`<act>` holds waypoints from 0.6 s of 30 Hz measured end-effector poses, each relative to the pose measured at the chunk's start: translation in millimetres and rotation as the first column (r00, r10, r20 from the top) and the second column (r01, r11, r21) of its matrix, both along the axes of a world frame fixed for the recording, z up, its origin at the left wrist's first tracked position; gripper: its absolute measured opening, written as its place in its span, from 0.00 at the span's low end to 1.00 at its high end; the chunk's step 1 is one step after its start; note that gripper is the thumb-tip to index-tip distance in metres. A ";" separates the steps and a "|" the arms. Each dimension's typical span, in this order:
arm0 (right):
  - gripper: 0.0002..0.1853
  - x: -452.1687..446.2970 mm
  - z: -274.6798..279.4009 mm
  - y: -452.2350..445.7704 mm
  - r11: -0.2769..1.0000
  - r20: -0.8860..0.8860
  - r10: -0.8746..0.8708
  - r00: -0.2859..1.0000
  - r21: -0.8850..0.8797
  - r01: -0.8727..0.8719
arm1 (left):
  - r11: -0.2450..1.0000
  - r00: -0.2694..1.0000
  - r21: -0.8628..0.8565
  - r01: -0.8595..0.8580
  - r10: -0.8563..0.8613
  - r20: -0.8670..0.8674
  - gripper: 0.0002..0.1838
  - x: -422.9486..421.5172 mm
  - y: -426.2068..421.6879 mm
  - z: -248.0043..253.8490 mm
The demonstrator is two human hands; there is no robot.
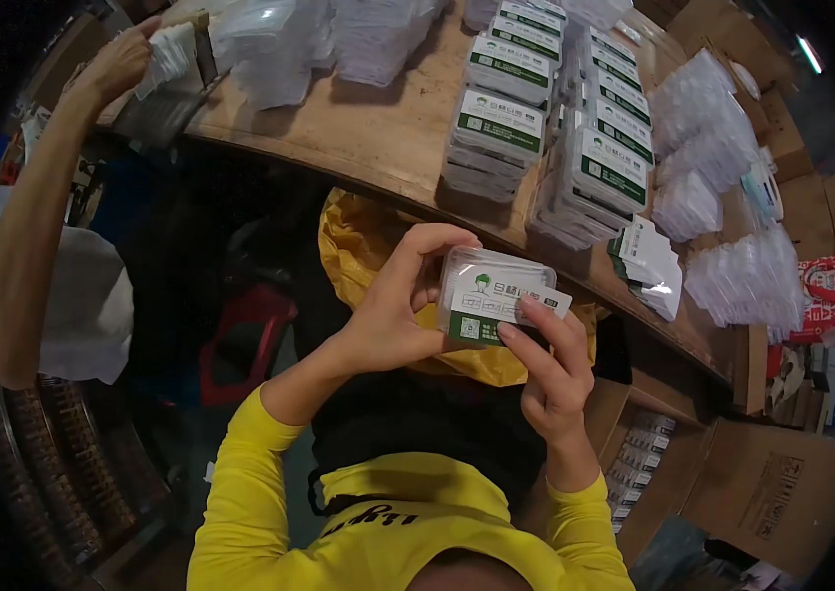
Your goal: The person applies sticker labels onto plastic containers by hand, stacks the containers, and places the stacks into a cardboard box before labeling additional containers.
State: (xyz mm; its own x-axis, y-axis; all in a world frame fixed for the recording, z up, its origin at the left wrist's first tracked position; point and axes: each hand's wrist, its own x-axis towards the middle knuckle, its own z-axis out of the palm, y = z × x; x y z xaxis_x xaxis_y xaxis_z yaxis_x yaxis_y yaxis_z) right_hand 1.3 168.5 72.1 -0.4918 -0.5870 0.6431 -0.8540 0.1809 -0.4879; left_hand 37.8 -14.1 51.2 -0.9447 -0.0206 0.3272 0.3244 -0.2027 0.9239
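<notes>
A small clear plastic box (501, 258) is in front of my chest, its white-and-green face turned up to me. My left hand (400, 300) grips the box by its left side, thumb at the top edge. In my right hand (553, 372) the fingers press on a white-and-green printed card (481, 305) that lies over the box; its right corner sticks out past the box's side. Whether the card is partly inside the box I cannot tell. To the right, a fanned pile of similar cards (649, 264) lies at the table edge.
Stacks of boxes with cards (498, 120) stand on the wooden table (378, 123). Clear plastic cases (747, 276) are piled at right and along the back. An open carton (674, 404) with packed boxes is low right. At left, another person's arm (43, 217) reaches over the table.
</notes>
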 end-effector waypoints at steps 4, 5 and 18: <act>0.23 1.0 0.4 0.4 1.000 -0.009 -0.009 1.000 0.008 0.009 | 1.000 1.000 -0.004 -0.007 0.007 0.010 0.41 3.3 2.1 1.5; 0.23 1.0 0.2 -0.1 1.000 -0.010 -0.010 1.000 0.007 0.010 | 1.000 1.000 -0.011 -0.009 0.009 0.009 0.41 4.0 2.1 1.9; 0.19 -1.6 1.1 -3.0 0.999 -0.056 -0.009 0.998 0.053 0.012 | 0.992 0.999 -0.124 -0.036 0.033 -0.026 0.42 3.8 -2.1 1.1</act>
